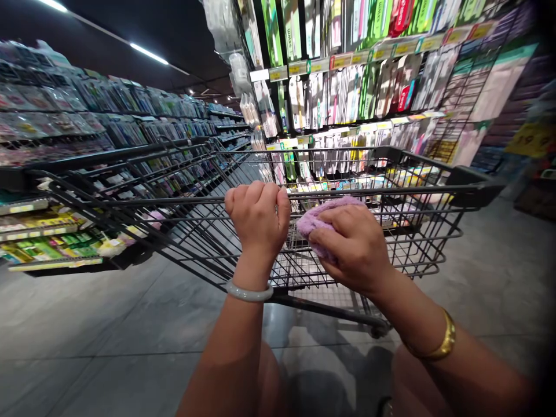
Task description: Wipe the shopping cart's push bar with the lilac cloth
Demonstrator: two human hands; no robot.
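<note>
A black wire shopping cart (208, 238) stands sideways in front of me. My left hand (259, 217), with a pale bangle at its wrist, is wrapped round the cart's top side rail near the middle. In my right hand (358, 246) is a bunched purple cloth (313, 220), held at the same rail a short way to the right. The cloth hides the stretch of rail behind it, so I cannot tell how firmly it presses there. A gold bracelet circles my right wrist.
Racks of toothbrush-like packets (330, 95) rise right behind the cart. Another long shelf (130, 124) runs down the aisle at the left. A cart wheel (380, 330) rests on the grey floor (130, 324). At the far right hangs a yellow price sign (530, 139).
</note>
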